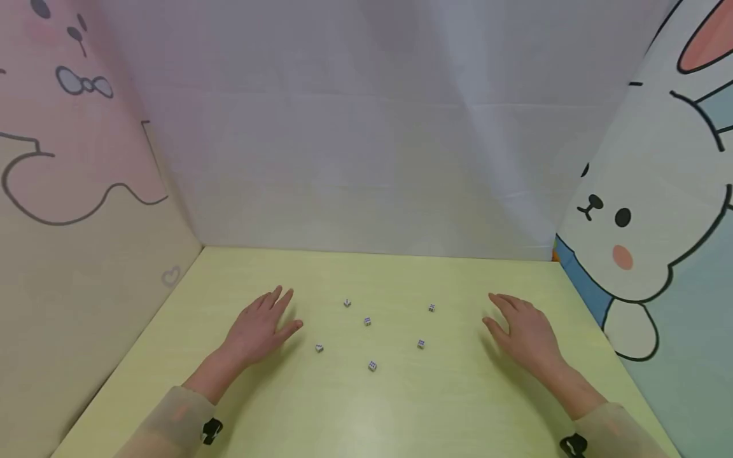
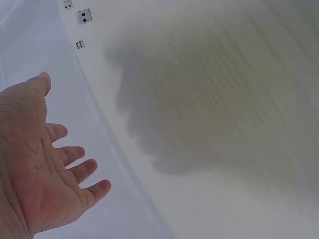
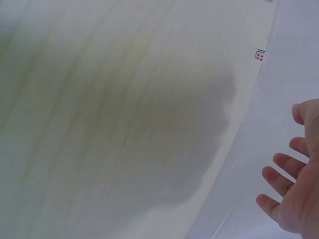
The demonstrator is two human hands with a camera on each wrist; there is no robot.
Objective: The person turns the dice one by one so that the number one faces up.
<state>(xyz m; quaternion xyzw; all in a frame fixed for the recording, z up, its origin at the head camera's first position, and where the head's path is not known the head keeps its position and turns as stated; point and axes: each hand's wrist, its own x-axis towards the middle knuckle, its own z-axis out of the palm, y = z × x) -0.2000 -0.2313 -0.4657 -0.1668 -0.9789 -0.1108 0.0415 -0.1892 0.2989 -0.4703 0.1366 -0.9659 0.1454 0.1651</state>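
Several small white dice lie scattered over the middle of the table. The nearest die (image 1: pixel 372 366) is at the front, and another die (image 1: pixel 319 348) sits closest to my left hand (image 1: pixel 259 327). That hand hovers above the table on the left, fingers extended and thumb apart, holding nothing. My right hand (image 1: pixel 527 334) is held over the right side in the same way, also holding nothing. To its left are a die (image 1: pixel 420 344) and a die (image 1: pixel 432 308) farther back. The left wrist view shows a die (image 2: pixel 83 16) with blue pips; the right wrist view shows a die (image 3: pixel 260 55) near the table's far edge.
The pale yellow wooden table (image 1: pixel 275 407) ends at a white curtain (image 1: pixel 366 159) behind. A pink cartoon-printed panel (image 1: pixel 91 146) stands on the left, and a panel with a white rabbit (image 1: pixel 658 222) on the right. Both sleeves carry a dark object near the cuff.
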